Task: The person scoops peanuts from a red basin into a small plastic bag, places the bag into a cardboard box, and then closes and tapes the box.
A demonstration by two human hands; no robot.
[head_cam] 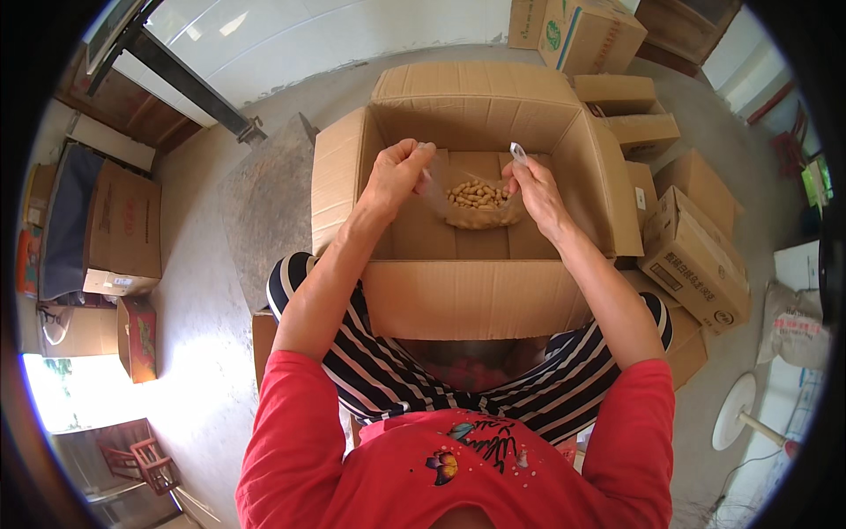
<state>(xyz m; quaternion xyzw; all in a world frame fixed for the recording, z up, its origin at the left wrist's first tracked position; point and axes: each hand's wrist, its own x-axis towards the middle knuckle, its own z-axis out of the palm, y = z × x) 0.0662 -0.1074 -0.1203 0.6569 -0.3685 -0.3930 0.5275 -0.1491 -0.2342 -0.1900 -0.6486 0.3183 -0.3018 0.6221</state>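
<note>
A clear plastic bag (433, 192) hangs over an open cardboard box (476, 294), its mouth spread wide. Unshelled peanuts (477, 196) lie heaped in the bottom of the bag. My left hand (399, 168) pinches one side of the bag's mouth between thumb and fingers. On the opposite side, my right hand (534, 187) grips the other edge, and a twist of plastic sticks up above the thumb. Beneath the bag, the box's floor shows bare cardboard. Whether the bag touches that floor, I cannot tell. The box's flaps are folded outward, the near one towards my lap.
Several cardboard cartons (694, 264) crowd the floor on the right, with another large carton (588, 36) at the back. More boxes (125, 225) stand at the left. A white pedestal fan (735, 411) and a printed sack (793, 324) are at the far right.
</note>
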